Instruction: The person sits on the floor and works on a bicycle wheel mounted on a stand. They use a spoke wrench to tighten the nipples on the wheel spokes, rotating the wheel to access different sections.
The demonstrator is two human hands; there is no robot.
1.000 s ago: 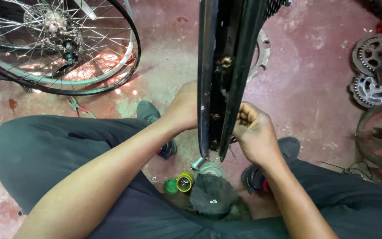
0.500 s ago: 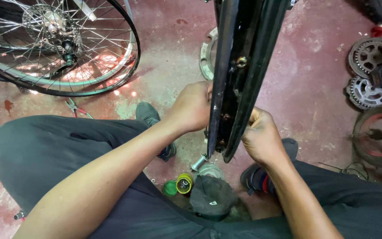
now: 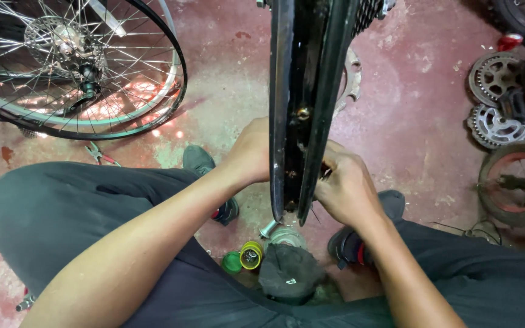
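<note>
A black bicycle wheel rim [image 3: 302, 91] stands on edge between my knees, its inner channel with brass spoke nipples facing me. My left hand [image 3: 249, 152] presses against the rim's left side, fingers hidden behind it. My right hand [image 3: 344, 185] is closed against the rim's right side, pinching what looks like a thin spoke near the lower nipples. Below the rim, on the floor, sit a small yellow cap [image 3: 251, 254], a green cap [image 3: 232, 262], a round metal part [image 3: 285, 235] and a dark cloth [image 3: 290, 273].
A spoked bicycle wheel with disc rotor [image 3: 74, 67] lies at upper left, with pliers [image 3: 99, 155] near it. Sprockets [image 3: 496, 97] and a small red-rimmed wheel [image 3: 518, 182] are at right. My shoes [image 3: 205, 173] rest on the worn red concrete floor [image 3: 420, 121].
The rim has shifted and the view has tilted. Both hands have stayed on the rim, the right hand moving slightly up along its lower right side.
</note>
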